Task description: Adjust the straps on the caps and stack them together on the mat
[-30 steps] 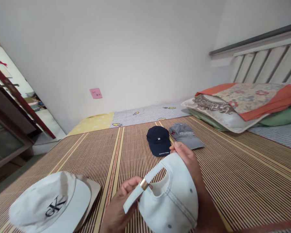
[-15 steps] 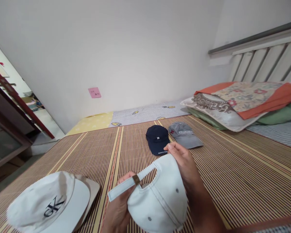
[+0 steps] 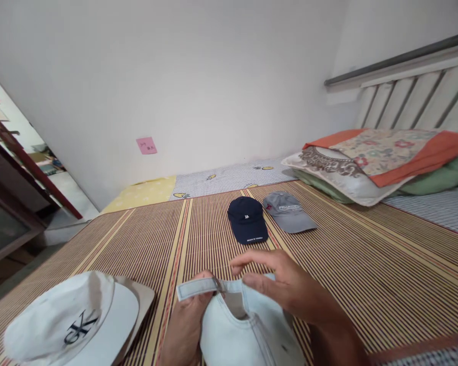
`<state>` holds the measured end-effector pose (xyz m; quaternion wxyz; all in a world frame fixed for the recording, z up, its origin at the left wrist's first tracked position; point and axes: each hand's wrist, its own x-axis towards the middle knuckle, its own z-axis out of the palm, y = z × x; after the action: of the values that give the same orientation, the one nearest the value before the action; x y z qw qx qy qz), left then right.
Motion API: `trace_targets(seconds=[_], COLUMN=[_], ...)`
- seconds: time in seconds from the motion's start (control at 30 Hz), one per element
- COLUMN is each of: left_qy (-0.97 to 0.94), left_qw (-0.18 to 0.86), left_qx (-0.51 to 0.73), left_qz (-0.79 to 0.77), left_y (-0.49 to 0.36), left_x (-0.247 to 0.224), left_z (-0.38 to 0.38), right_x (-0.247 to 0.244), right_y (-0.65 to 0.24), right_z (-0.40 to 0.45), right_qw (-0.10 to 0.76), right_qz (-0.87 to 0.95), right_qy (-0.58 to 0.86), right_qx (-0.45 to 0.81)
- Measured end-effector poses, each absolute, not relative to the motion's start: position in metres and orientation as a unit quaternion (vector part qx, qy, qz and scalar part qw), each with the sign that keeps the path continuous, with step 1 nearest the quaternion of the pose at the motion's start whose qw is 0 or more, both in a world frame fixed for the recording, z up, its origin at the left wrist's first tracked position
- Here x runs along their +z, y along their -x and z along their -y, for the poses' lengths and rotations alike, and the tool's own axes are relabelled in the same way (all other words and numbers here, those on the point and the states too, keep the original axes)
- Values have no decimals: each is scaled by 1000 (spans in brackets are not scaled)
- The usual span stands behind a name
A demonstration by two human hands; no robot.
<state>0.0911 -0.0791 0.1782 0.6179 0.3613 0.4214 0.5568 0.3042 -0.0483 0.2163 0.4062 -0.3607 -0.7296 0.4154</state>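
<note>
The person has a bare left hand (image 3: 187, 323) and a bare right hand (image 3: 284, 279). The bare right forearm (image 3: 330, 325) shows too, and its skin looks smooth. The right thumb (image 3: 257, 282) has a round tip. Some left fingers are hidden, and the rest look a bit blurry.

You have open striped mat (image 3: 137, 244) between the white caps (image 3: 70, 317) and the navy cap (image 3: 248, 219); beyond, the navy and gray caps (image 3: 289, 211) block your straight path toward the wall (image 3: 213, 91).
</note>
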Motion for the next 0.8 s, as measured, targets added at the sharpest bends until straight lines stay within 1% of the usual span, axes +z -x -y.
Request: trace_targets(seconds=[0.1, 0.23, 0.37, 0.43, 0.53, 0.7, 0.8], left_qy=[-365, -356, -333, -316, -303, -306, -294], left_qw=[635, 652, 641, 644, 660, 675, 658], left_qx=[548, 544, 562, 577, 588, 595, 619], left_qz=[-404, -389, -402, -390, -357, -310, -312], left_y=[-91, -94, -95, -94, -91, -93, -92], left_x=[179, 180, 180, 179, 180, 180, 178], left_z=[80, 81, 81, 81, 80, 78, 74], right_x=[218, 218, 210, 204, 195, 189, 191], right_y=[-302, -297, -291, -290, -290, -290, -292], right_z=[50, 50, 48, 45, 38, 31, 30], right_qw=[366, 355, 319, 314, 313, 271, 291], right_qz=[744, 756, 786, 792, 777, 780, 771], right_qy=[332, 335, 346, 369, 444, 514, 509], right_qx=[449, 437, 402, 370, 317, 231, 247])
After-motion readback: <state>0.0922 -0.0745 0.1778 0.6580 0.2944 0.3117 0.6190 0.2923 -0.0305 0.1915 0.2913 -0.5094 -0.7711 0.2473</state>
